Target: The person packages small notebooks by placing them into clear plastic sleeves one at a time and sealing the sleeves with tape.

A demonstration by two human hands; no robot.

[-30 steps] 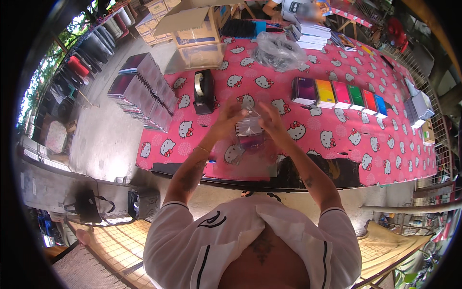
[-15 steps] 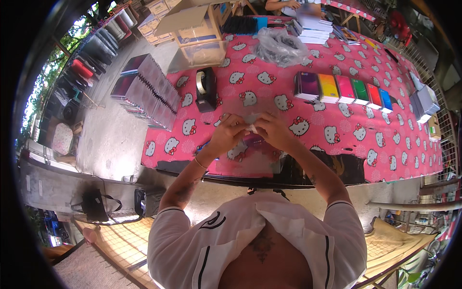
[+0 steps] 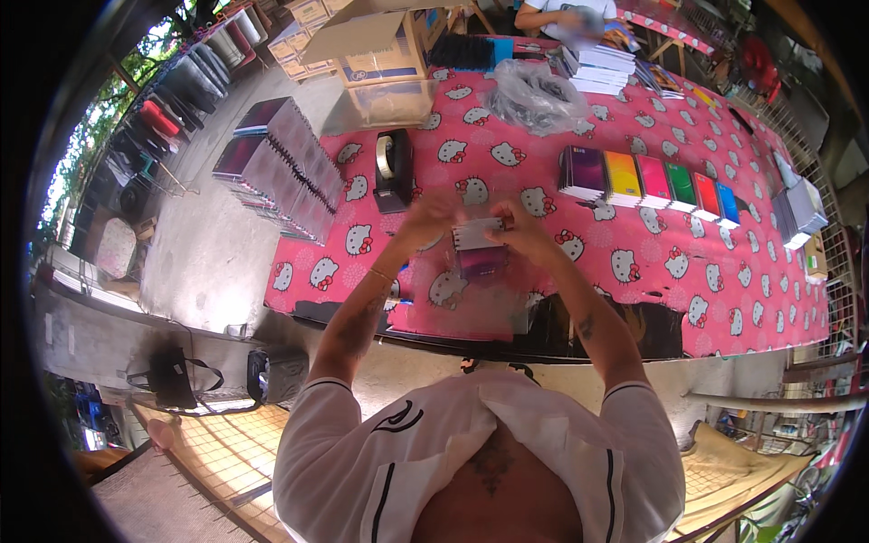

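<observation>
I can't tell whether my blurred left hand [image 3: 430, 222] is open or closed; my right hand [image 3: 516, 228] bends its fingers at the upper right corner of a small purple notebook [image 3: 482, 262], its grip unclear. The notebook sits before me on a pink, cat-print tabletop [image 3: 670, 294]. Around it I count one tape dispenser [image 3: 395, 176], six coloured piles [image 3: 622, 176] and two spiral-bound stacks [image 3: 285, 176]. Concrete floor [image 3: 195, 235] spreads leftward; one person [image 3: 554, 16] is opposite.

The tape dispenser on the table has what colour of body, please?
Black; the tape dispenser shows best in the head view.
</observation>
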